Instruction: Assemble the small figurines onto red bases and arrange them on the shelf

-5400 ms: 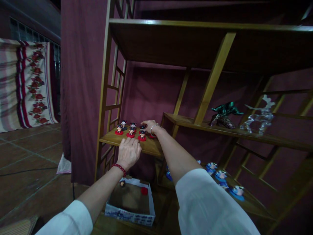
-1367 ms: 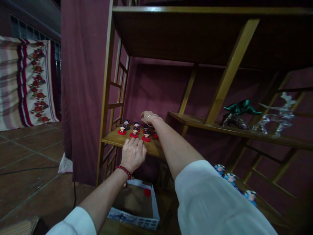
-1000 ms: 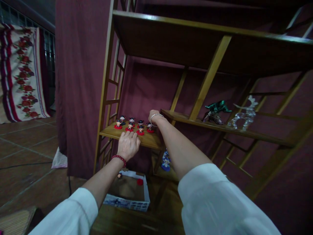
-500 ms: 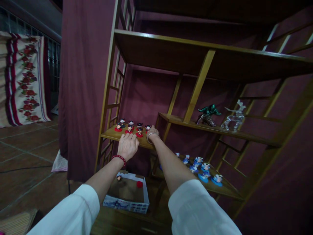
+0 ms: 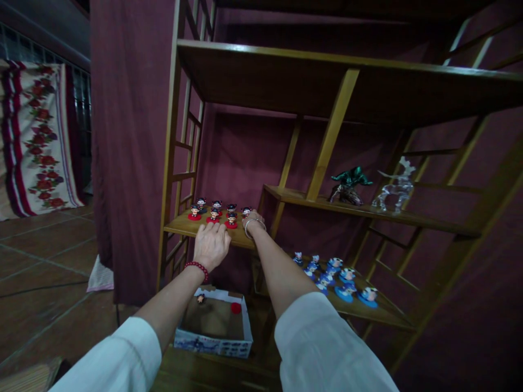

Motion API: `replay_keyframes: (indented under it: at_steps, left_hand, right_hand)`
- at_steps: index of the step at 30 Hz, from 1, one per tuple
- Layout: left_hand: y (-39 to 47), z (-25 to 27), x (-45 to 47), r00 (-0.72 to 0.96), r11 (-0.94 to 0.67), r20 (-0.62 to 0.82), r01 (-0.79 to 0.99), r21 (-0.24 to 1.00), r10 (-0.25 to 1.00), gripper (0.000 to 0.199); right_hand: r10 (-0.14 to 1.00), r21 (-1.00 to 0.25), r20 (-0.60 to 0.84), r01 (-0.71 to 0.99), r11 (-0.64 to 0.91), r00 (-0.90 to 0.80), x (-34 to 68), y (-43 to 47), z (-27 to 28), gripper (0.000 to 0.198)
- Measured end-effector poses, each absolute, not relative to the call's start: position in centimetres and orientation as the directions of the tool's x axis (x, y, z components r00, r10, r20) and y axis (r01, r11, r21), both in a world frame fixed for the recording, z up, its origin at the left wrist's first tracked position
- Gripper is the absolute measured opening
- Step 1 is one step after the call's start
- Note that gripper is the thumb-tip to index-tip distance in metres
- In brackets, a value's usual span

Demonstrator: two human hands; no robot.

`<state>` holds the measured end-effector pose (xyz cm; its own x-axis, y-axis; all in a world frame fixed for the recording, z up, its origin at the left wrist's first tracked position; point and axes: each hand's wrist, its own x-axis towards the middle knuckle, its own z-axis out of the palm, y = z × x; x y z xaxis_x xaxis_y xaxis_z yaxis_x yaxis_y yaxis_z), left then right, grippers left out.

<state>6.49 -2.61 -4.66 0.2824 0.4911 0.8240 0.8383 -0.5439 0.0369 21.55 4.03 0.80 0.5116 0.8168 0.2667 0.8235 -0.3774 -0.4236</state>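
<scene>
Left hand [image 5: 211, 245] at frame centre-left, flat, palm down on the front edge of the low shelf [image 5: 182, 228], fingers loosely together, clamped on nothing; red bead bracelet [image 5: 196, 267] at the wrist. Right hand [image 5: 250, 217] just right of it, at the right end of the same shelf, mostly hidden behind the wrist and its silver bangle [image 5: 254, 222]; fingers curled down beside the rightmost red figurine [image 5: 245, 210], touching or not cannot be told, nor whether closed on anything. Red figurines [image 5: 213, 211] standing upright in two short rows on the shelf, just beyond the left fingertips. Below, at lower centre, an open box [image 5: 213, 343] on the bottom board, a small figurine [image 5: 200, 298] and a red disc [image 5: 235, 307] inside. Blue figurines [image 5: 340, 276] clustered on a lower shelf, right of centre. Higher at right, a green figure [image 5: 350, 184] and a clear glass deer [image 5: 394, 187] side by side. Floral cloth [image 5: 38, 141] hanging at far left.
</scene>
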Motion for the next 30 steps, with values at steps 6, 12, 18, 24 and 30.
replay_keyframes:
  at_steps: [6, 12, 18, 24, 30]
  left_hand:
    - [-2.7, -4.6, 6.6, 0.274, -0.551, 0.825, 0.833, 0.053, 0.494, 0.020]
    - [-2.6, -4.7, 6.6, 0.282, -0.540, 0.820, 0.841, 0.040, 0.499, 0.020]
    - [-2.6, -4.8, 6.6, 0.274, -0.534, 0.823, 0.845, 0.042, 0.498, 0.020]
    - [-2.6, -4.7, 6.3, 0.295, -0.550, 0.814, 0.834, 0.036, 0.500, 0.021]
    - [-2.8, -4.5, 6.2, 0.311, -0.564, 0.802, 0.825, 0.039, 0.510, 0.022]
  right_hand:
    - [0.810, -0.430, 0.275, 0.820, -0.378, 0.518, 21.9, 4.2, 0.7, 0.037]
    - [0.812, -0.435, 0.262, 0.815, -0.383, 0.522, 21.7, 4.2, 0.6, 0.039]
    - [0.807, -0.432, 0.258, 0.810, -0.396, 0.532, 21.1, 3.4, 0.7, 0.045]
    - [0.816, -0.409, 0.273, 0.829, -0.381, 0.510, 20.2, 1.4, 0.7, 0.048]
    - [0.904, -0.404, 0.291, 0.897, -0.180, 0.313, 20.2, -0.1, 0.2, 0.052]
